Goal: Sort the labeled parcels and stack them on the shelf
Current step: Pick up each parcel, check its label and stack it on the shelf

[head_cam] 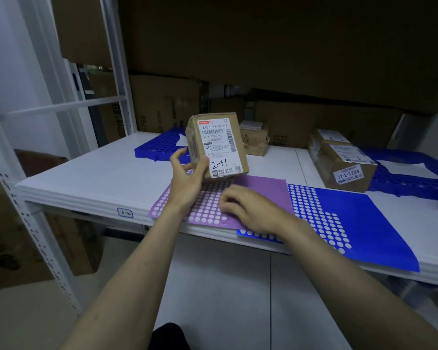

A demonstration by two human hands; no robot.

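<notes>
The white shelf board (91,173) lies bare toward its left edge. Brown cardboard parcels (344,165) crowd the right. Large brown cartons (162,104) wall the back edge.

Purple sticker sheet (261,189) beside blue sticker sheet (364,218); blue plastic grid (159,145) behind.

This is a parcel storeroom or courier pickup point. Under both hands runs a white metal shelf (91,178) with a handwritten bin tag (125,212) on its front edge left of the left hand (187,176), and that hand holds a cardboard parcel (216,145) bearing a barcoded shipping label. More labelled parcels (343,162) sit beyond the right hand (248,207), blue plastic grid trays (159,145) lie behind, and large cartons (314,122) fill the back and the tier above.
</notes>
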